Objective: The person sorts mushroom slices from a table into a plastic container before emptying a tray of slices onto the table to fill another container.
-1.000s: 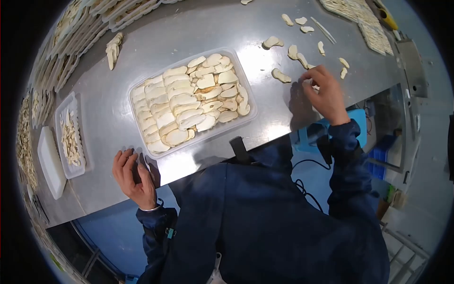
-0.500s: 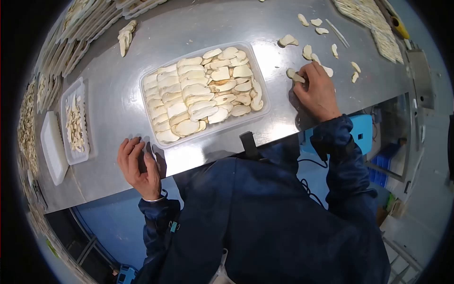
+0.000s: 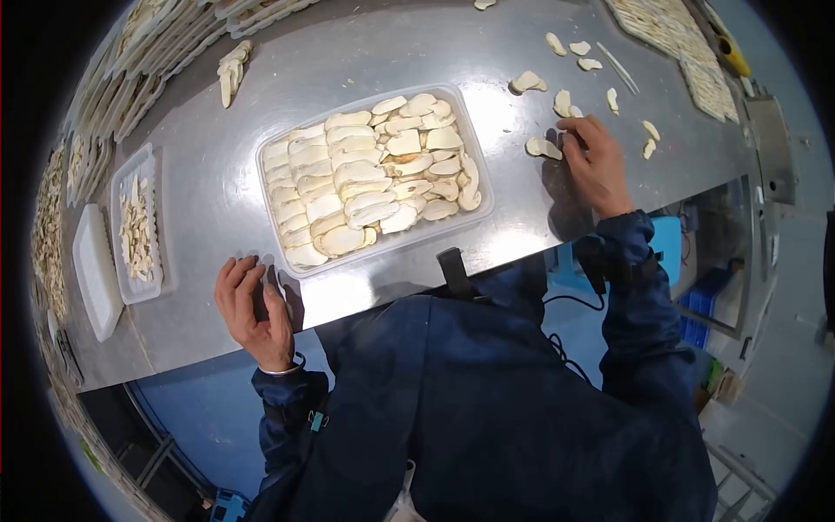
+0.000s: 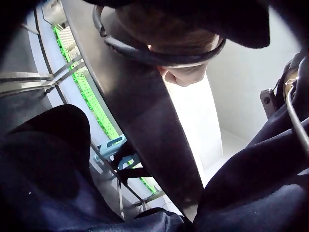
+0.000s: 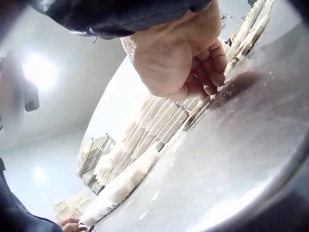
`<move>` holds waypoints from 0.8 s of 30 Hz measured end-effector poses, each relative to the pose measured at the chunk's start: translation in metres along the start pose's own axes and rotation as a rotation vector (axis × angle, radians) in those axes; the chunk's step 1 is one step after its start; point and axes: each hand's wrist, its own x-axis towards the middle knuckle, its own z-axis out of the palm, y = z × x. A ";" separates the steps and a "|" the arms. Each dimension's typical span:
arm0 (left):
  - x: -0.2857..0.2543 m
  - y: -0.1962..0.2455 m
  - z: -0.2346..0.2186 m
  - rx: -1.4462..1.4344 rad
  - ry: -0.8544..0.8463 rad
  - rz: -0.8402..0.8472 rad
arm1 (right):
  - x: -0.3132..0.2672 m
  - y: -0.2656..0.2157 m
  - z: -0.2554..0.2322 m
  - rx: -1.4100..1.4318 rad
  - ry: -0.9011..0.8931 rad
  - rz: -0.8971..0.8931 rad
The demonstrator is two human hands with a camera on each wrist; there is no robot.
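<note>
In the head view my right hand is over the steel table with its fingers loosely bent and a gap between thumb and forefinger. The thumb tip is right at the end of a pale mushroom slice. More slices lie just beyond the fingertips. A clear plastic box stands between the hands, lined with overlapping rows of mushroom slices. My left hand rests at the table's front edge, fingers relaxed, left of the box's near corner. The left wrist view shows little of that hand beyond the wrist.
To the left are a small tray of mushroom pieces and a white tray. Stacked trays fill the far left. A slice pile lies behind the box. At back right are thin white sticks and slice-covered trays.
My right hand reaches left over the nearest slice, then draws back right, leaving that slice uncovered on the table. The left hand stays in place. The head view has shifted slightly.
</note>
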 end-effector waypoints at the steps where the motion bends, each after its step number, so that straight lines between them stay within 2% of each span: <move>1: 0.000 0.001 0.000 0.001 0.007 -0.001 | -0.001 -0.003 -0.001 -0.014 -0.014 -0.033; 3: 0.002 0.002 0.001 0.003 0.017 -0.001 | -0.005 -0.012 -0.004 -0.040 -0.040 -0.095; 6: 0.002 0.002 0.000 0.011 0.015 0.011 | -0.007 -0.018 -0.003 -0.052 -0.142 -0.067; 13: 0.003 0.001 0.000 -0.026 0.028 0.009 | -0.009 -0.016 0.003 0.001 -0.100 -0.077; 17: 0.001 0.001 0.001 -0.022 0.030 -0.002 | -0.013 -0.060 -0.001 0.052 -0.030 -0.274; 20: 0.002 0.001 0.001 -0.025 0.027 -0.004 | -0.024 -0.106 0.017 0.179 -0.085 -0.458; 24: 0.002 0.003 0.000 -0.024 0.036 -0.010 | -0.033 -0.150 0.048 0.228 -0.161 -0.591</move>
